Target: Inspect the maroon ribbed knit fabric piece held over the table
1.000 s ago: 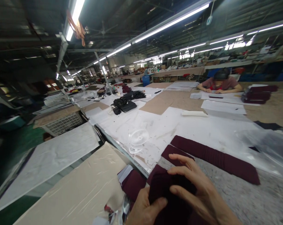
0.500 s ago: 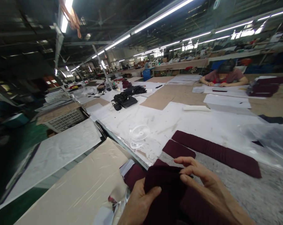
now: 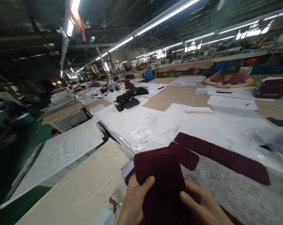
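Observation:
A dark maroon ribbed knit piece (image 3: 159,175) stands upright in front of me, held from both sides. My left hand (image 3: 134,203) grips its left edge with the thumb pressed on the front. My right hand (image 3: 202,206) grips its right edge, thumb also on the front. Behind it on the table lie a small maroon piece (image 3: 186,156) and a long maroon knit strip (image 3: 223,157). More maroon cloth (image 3: 129,175) shows low at the left of the held piece.
A small white fan (image 3: 141,134) lies on the white paper-covered table (image 3: 202,125). Black bags (image 3: 128,100) sit farther back. A person (image 3: 230,78) works across the table beside a maroon stack (image 3: 270,87). A beige board (image 3: 85,190) lies at my left.
The maroon piece has been lifted and spread upright. My right hand has come off its top and down to its right edge; my left hand keeps its grip.

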Available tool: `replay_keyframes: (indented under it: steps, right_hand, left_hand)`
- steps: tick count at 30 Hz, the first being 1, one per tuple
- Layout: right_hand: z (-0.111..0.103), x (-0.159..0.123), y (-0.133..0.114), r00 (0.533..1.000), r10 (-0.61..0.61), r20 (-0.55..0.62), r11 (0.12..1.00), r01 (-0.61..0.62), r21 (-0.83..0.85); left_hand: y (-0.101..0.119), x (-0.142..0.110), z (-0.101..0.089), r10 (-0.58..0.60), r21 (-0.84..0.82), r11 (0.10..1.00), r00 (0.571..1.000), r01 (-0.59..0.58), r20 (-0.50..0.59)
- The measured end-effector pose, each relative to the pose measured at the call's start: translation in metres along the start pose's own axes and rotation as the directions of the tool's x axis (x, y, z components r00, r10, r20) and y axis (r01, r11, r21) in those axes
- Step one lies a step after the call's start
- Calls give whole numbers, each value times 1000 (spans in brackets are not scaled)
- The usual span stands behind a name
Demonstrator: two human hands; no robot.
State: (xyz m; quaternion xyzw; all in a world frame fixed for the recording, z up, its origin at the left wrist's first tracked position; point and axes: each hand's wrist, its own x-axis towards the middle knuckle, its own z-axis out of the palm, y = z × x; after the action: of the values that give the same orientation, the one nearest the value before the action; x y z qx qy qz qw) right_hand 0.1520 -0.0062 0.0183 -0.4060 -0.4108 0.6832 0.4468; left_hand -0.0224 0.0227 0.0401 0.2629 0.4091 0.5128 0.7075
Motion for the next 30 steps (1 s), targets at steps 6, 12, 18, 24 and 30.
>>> replay_keyframes:
  steps: [6, 12, 18, 24, 30]
  right_hand:
    - [5, -4, 7, 976, 25, -215, 999, -18, 38]
    - [6, -5, 11, 942, -12, -335, 997, 38, 71]
    - [10, -7, 7, 944, -49, -327, 996, 69, 50]
    - [9, -8, 8, 948, -46, -314, 996, 68, 60]
    - [11, -10, 5, 948, -54, -315, 998, 63, 19]
  left_hand:
    - [-2, -4, 5, -3, -2, 1000, 998, 3, 63]
    - [-5, -6, 6, -17, -55, 998, 995, 22, 94]
    - [-5, -8, 7, -16, -46, 999, 997, 20, 76]
    - [-7, -9, 3, -11, -42, 999, 994, 15, 110]
    - [-11, -10, 2, -12, -54, 998, 996, 17, 90]
